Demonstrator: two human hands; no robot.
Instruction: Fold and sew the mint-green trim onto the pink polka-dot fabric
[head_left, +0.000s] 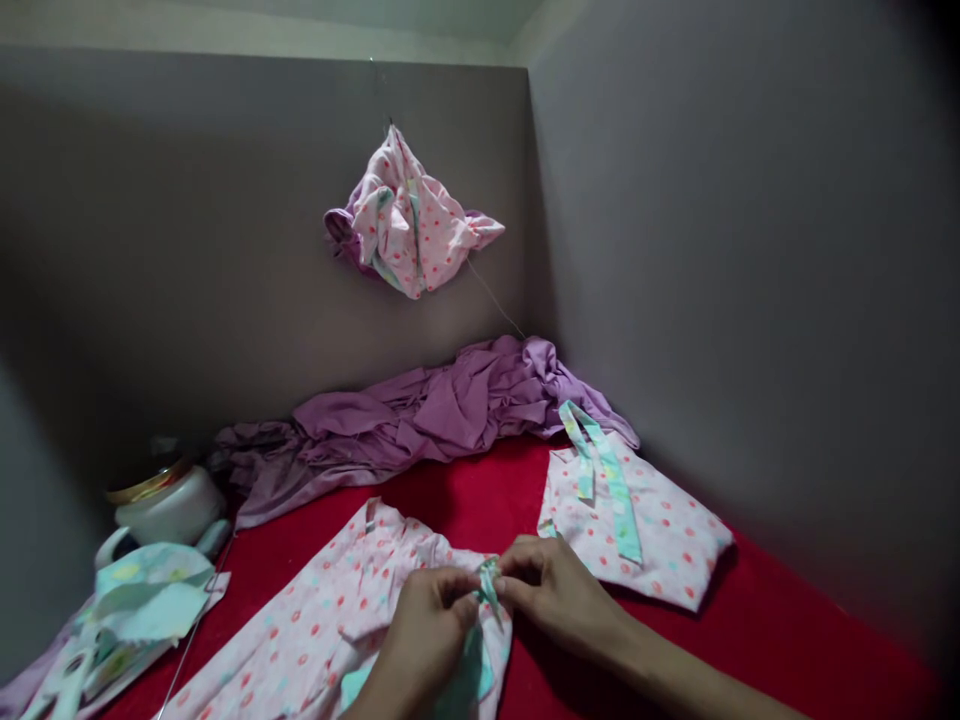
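Note:
A white-and-pink dotted cloth garment (300, 630) lies spread over the front of the red surface. At its upper right edge, a small gathered piece of mint-green cloth strip (490, 590) is pinched between my two hands. My left hand (431, 625) closes thumb and forefinger on the strip from the left. From the right, my right hand (559, 595) pinches the same strip, its fingertips almost meeting the left ones. Mint-green cloth shows on the garment beneath my left wrist. The exact fold between my fingertips is too small to make out.
A folded dotted cloth (652, 520) with a mint-green strip (611, 490) lies at right. Purple cloth (435, 405) is heaped along the back wall. A dotted cloth bundle (420, 225) hangs above. At left are a white pot (172, 510), mint-green scraps (150, 600) and white handles (71, 675).

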